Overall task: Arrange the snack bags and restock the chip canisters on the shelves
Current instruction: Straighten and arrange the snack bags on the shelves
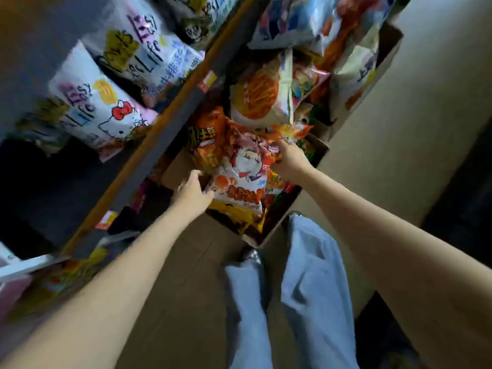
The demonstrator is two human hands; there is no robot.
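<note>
A white and orange snack bag (243, 171) with a cartoon face lies on top of a cardboard box (269, 237) full of snack bags on the floor. My left hand (193, 191) grips the bag's lower left corner. My right hand (288, 161) holds its upper right edge, fingers curled over the top. An orange bag (206, 139) lies just behind it. No chip canister is visible.
White snack bags (103, 113) with a cartoon cat stand on the shelf at upper left, behind its orange-edged rail (170, 118). A second open box (386, 57) of bags stands further back. My legs in pale trousers (306, 288) stand below the box.
</note>
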